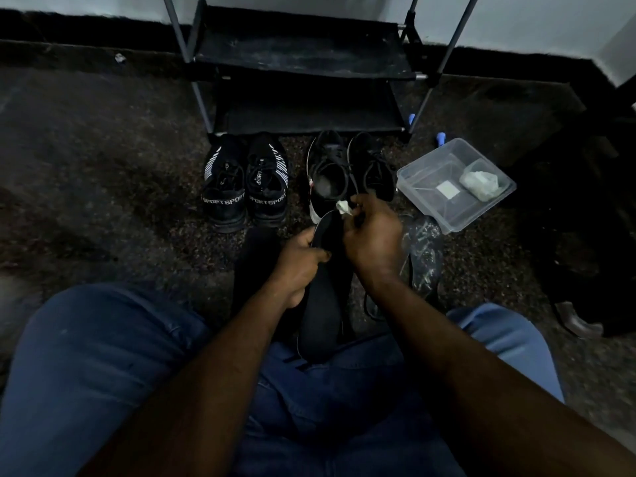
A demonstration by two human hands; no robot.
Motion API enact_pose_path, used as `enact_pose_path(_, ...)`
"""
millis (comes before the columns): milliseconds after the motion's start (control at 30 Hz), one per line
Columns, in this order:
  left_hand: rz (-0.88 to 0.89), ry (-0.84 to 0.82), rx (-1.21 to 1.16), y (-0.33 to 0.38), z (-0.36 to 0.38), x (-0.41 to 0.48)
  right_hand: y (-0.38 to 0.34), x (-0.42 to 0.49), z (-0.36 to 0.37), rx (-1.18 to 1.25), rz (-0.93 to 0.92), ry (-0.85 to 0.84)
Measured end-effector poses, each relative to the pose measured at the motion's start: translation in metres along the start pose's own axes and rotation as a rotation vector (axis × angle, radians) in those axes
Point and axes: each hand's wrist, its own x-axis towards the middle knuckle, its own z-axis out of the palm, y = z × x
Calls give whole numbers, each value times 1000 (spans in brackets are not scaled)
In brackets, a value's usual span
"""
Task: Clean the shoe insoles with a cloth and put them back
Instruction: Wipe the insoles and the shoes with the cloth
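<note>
A long black insole (325, 304) runs from my lap up toward the shoes. My left hand (299, 259) grips its left edge near the middle. My right hand (373, 232) pinches a small white cloth (343, 207) against the insole's far tip. Just beyond stands a pair of black sneakers with white soles (347, 170); the left one gapes open. A second black pair marked SPORT (244, 180) stands to their left.
A clear plastic tub (454, 184) holding a white wad sits on the carpet at the right, with a crumpled clear bag (425, 249) below it. A black shoe rack (303, 70) stands behind the shoes. A dark flat piece (256, 266) lies left of the insole.
</note>
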Motion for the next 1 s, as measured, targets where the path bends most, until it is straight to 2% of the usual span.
enact_pose_path(133,19,-12,-11,0,-1,4,1,-7,4,105,69,-192)
enact_pose_path(400,26,-20,15,2,0,1,4,2,-6,77,101,-239)
enact_pose_path(533,22,-25,5,4,2,0,4,8,-14,9,120,-119)
enact_pose_path(767,8,-60,23,3,1,1,5,-3,-11,-9,27,-172)
enact_pose_path(867,-4,-73,18,3,2,-1,6,-13,-7,16,-71,-168)
enact_pose_path(1000,13,-73,50,0,3,-4,8,-20,-7,98,-145,-343)
